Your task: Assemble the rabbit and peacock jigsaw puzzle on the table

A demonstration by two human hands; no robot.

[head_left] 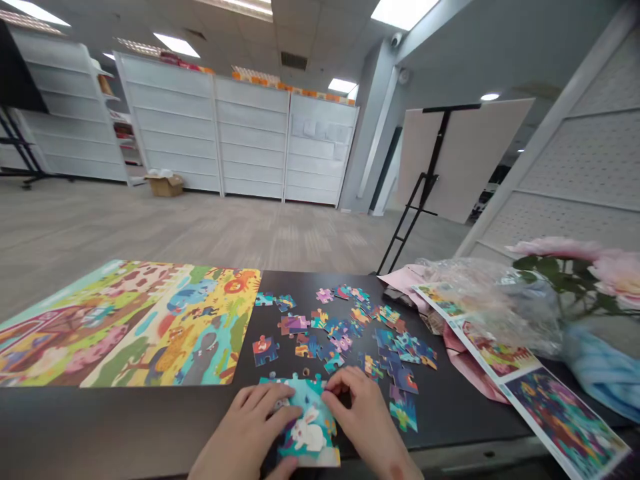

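Observation:
A joined section of jigsaw puzzle (307,437) with a white rabbit on teal lies at the table's front edge. My left hand (257,423) rests over its left side, fingers spread on the pieces and thumb low by the bottom edge. At the section's upper right, my right hand (363,417) has thumb and index finger pinched together at a puzzle piece, which the fingertips mostly hide. Loose puzzle pieces (345,328) are scattered beyond both hands. A joined strip of dark blue pieces (397,370) lies right of my right hand.
Two finished animal puzzles (175,327) lie side by side on the left of the black table (240,407). A printed picture sheet (537,393), crumpled clear plastic (505,307) and pink flowers (620,270) are on the right. An easel (425,180) stands behind the table.

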